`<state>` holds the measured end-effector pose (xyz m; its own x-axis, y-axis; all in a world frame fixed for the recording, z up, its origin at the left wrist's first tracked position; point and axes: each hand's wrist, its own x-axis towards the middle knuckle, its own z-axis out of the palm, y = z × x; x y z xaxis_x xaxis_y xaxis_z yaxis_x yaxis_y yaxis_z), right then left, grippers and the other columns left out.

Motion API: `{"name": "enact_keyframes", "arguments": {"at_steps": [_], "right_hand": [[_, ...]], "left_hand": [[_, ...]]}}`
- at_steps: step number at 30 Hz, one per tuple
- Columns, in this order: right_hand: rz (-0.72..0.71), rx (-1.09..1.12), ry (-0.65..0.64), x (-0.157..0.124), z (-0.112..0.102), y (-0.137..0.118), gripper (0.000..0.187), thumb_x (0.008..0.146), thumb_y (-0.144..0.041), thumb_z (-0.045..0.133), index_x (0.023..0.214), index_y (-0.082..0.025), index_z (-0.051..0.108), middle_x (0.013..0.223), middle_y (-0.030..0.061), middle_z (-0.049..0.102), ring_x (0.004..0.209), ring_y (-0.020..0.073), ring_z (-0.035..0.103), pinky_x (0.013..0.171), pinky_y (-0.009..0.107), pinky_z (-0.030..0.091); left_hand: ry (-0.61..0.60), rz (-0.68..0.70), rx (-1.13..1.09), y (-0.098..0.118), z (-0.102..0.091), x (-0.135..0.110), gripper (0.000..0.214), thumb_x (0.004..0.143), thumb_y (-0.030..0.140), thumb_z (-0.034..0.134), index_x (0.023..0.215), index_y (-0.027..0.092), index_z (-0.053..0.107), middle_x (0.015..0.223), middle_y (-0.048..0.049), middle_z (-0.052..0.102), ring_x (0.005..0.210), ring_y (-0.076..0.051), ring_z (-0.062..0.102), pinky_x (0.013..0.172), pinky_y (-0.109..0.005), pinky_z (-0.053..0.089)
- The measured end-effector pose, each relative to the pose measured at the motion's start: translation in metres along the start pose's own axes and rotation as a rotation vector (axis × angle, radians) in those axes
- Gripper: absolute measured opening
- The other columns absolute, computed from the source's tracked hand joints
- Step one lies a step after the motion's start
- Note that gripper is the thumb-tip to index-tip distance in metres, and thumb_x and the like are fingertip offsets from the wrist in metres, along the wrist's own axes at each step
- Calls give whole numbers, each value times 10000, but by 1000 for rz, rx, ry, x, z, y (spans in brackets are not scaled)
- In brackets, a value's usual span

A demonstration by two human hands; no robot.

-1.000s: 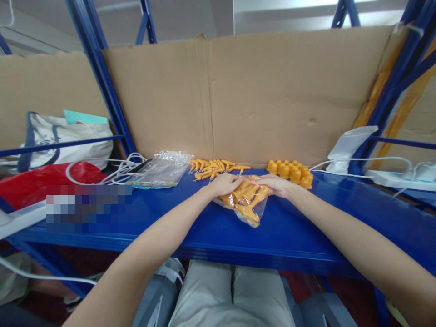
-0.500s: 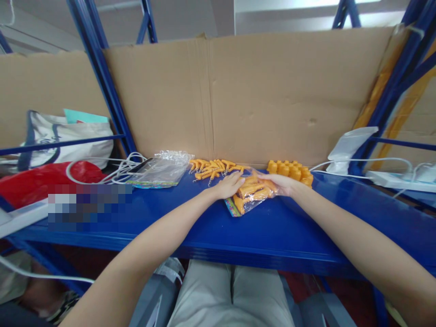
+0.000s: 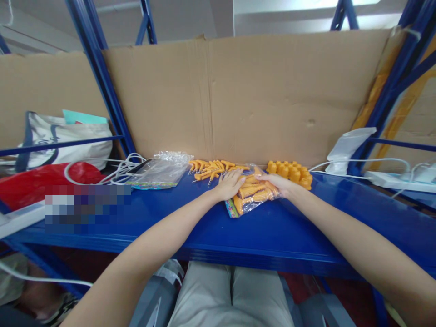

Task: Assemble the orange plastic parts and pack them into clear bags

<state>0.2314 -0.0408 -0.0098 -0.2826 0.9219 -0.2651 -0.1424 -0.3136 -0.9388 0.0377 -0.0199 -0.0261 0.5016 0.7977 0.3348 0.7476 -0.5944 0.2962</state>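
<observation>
A clear plastic bag point(image 3: 254, 197) with several orange pieces inside lies on the blue table, its colourful printed edge toward the front left. My left hand point(image 3: 230, 185) rests at the bag's left side, fingers outstretched and spread. From the other side, my right hand point(image 3: 277, 183) reaches over the bag's upper right part with its fingers extended; their undersides are hidden. Just behind my left hand is a pile of orange sticks with small metal chains point(image 3: 213, 168). Beyond my right hand sits a group of orange knobbed pieces point(image 3: 289, 171).
Flat empty-looking clear bags point(image 3: 161, 170) lie left of the pile. A cardboard sheet point(image 3: 259, 100) stands along the table's back. White cables, a red bag point(image 3: 51, 181) and a canvas bag point(image 3: 75, 141) occupy the left. A white power strip point(image 3: 398, 179) is at the right.
My left hand's fingers have spread a little more. My right hand's fingers now lie further over the top of the bag, which has barely shifted.
</observation>
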Motion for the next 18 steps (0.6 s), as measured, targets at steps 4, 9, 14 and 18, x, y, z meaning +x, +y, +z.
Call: {"name": "enact_keyframes", "arguments": {"at_steps": [4,9,14,18], "right_hand": [[-157,30,114,-5,5,-7,215,851,-106,539,1054,-103,610,856,100,719,726,176,687,764,311,565],[-446,127,356,-24,0,-43,98,832,-108,554,910,-126,610,773,78,702,655,179,687,647,326,594],[-908,324,853,-54,-43,-90,127,808,-28,545,892,-121,569,939,68,692,766,137,688,695,303,584],[-1000,154,1174,-84,-115,-106,320,840,-51,513,1141,-156,533,1254,118,597,1052,181,638,769,350,549]], "left_hand": [[199,-55,49,7,-6,-3,518,974,411,221,1447,213,291,1544,-80,279,1432,-259,202,1142,-563,147],[401,-65,85,6,-16,-2,497,974,360,220,1440,212,305,1531,-74,307,1425,-239,225,1141,-558,160],[416,-103,104,0,-16,0,481,969,351,237,1417,209,340,1504,-92,355,1403,-245,278,1131,-572,178],[355,-119,101,-3,-12,1,483,970,366,226,1412,208,342,1505,-87,355,1401,-246,278,1134,-567,175]]}}
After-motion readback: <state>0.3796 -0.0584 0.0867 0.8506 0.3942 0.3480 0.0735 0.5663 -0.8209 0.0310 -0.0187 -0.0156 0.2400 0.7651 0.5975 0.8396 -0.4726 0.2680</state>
